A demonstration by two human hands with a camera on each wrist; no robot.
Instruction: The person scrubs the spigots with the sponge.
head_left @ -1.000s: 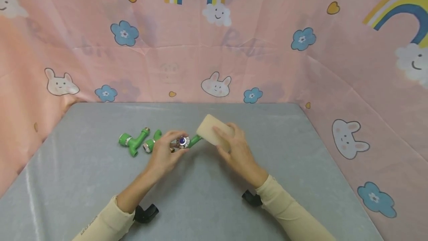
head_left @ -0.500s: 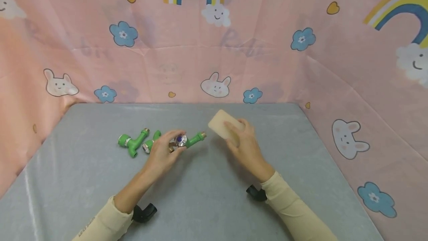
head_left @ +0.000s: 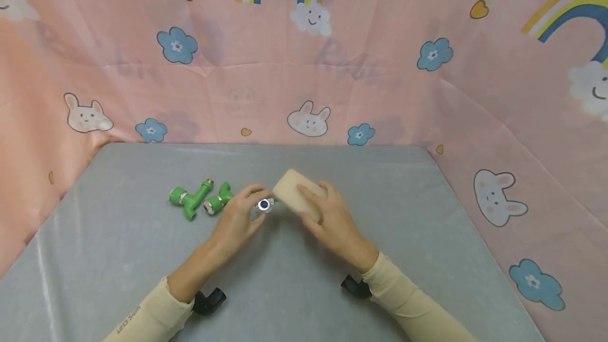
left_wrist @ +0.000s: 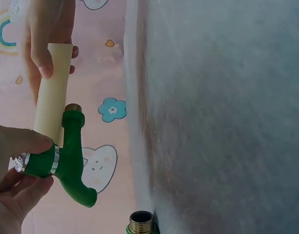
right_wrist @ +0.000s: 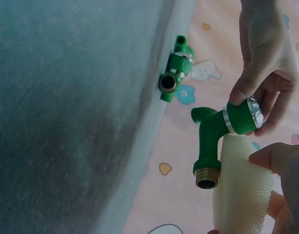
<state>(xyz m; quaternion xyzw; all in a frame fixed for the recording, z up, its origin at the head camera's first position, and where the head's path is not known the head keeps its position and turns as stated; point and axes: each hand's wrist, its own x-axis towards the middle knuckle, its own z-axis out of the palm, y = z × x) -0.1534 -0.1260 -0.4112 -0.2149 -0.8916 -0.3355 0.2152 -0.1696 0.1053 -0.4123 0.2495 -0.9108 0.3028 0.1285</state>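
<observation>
Sponge (head_left: 296,198) back against green tap (left_wrist: 66,161) — right hand (head_left: 328,220) grips sponge, left hand (head_left: 237,223) pinches tap.

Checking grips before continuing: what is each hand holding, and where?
Left hand pinches the green tap at its handle end; right hand grips the sponge.

Left hand (head_left: 237,220) grips a tap (head_left: 264,205); right hand (head_left: 328,218) holds a sponge (head_left: 292,194) at its 3 o'clock, touching. Two green taps (head_left: 199,200) at 9 o'clock on the grey table (head_left: 119,257).
</observation>
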